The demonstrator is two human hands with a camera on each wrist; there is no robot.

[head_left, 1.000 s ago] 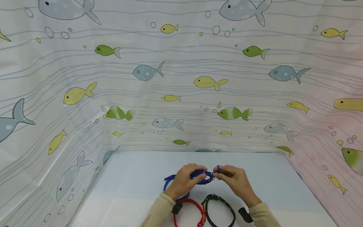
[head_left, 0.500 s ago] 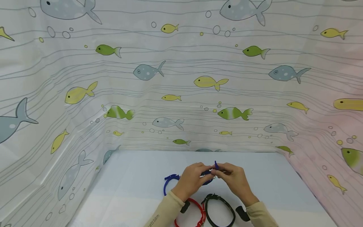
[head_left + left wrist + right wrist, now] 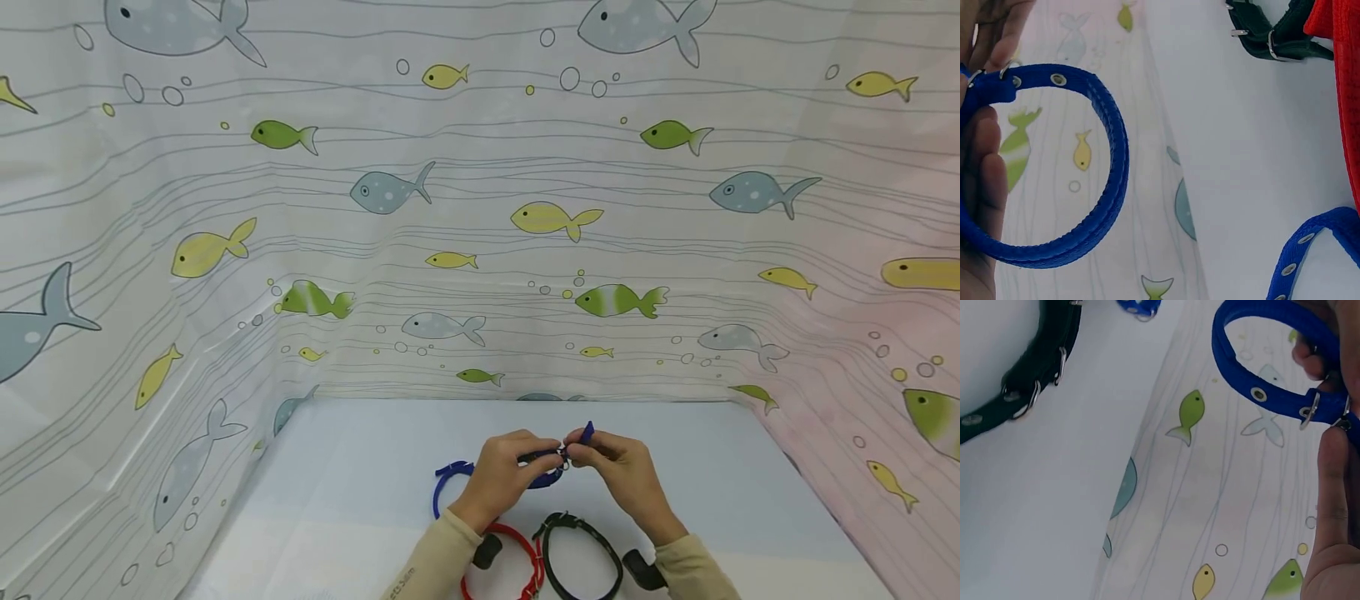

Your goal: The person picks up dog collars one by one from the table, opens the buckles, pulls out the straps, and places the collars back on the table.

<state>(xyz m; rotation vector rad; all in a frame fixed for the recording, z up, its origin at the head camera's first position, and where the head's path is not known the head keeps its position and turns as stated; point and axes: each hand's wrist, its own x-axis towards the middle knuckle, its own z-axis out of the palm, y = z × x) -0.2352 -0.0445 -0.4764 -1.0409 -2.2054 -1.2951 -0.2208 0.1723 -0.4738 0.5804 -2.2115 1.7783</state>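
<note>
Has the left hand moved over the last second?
Yes: in the head view, the left hand has shifted slightly rightward, toward the right hand, judged against the unmoved dark collar.

At the right edge, a digit of the right hand [image 3: 1335, 540] touches a looped blue fabric collar with silver eyelets [image 3: 1282, 403], just beside its metal buckle. The left hand [image 3: 1342, 340] grips the same collar farther up. A dark green collar with silver metal fittings [image 3: 1050, 347] lies on the smooth white table [image 3: 1035, 506], near a dangling-ringed blue piece [image 3: 1140, 306]; fish-printed white sheeting [image 3: 1166, 569] fills the background.
</note>
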